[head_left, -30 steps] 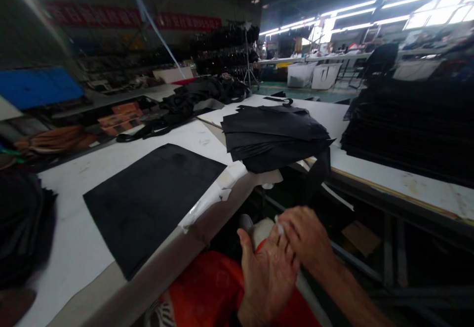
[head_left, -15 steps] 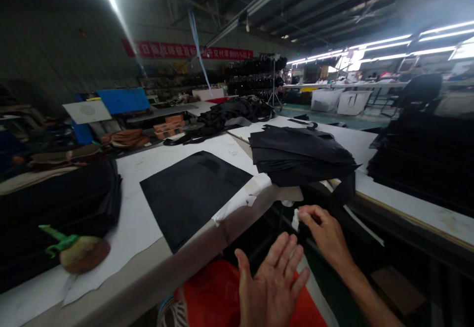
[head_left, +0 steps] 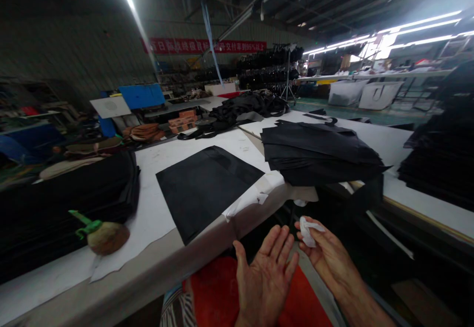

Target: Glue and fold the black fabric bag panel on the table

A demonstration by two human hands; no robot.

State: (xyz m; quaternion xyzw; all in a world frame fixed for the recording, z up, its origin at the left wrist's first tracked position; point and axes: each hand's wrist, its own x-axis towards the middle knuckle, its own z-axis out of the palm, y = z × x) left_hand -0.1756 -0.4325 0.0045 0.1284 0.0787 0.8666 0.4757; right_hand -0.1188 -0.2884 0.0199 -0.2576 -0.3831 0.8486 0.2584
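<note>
My left hand [head_left: 264, 272] is held palm up with its fingers spread, in front of the table's near edge. Nothing lies in it. Just to its right, my right hand [head_left: 333, 258] is closed on a small crumpled white piece [head_left: 307, 232], pinched between thumb and fingers. Whether it is tissue or cloth I cannot tell. Beyond both hands, a flat black fabric panel [head_left: 211, 188] lies on the white-covered table [head_left: 151, 238], its near corner at the edge. Further right is a fanned pile of black panels [head_left: 322, 151].
Dark stacked fabric [head_left: 81, 198] stands at the left, with a round brown bundle with a green top [head_left: 107, 238] in front. Another dark stack [head_left: 444, 154] is at the right. Brick-like blocks [head_left: 182, 122] and tangled black straps [head_left: 248, 104] lie farther back. A gap separates the two tables.
The view has swung left, so the tables appear farther right. My right hand has turned and drawn nearer to my left, with more of the white piece showing. My left hand stays open.
</note>
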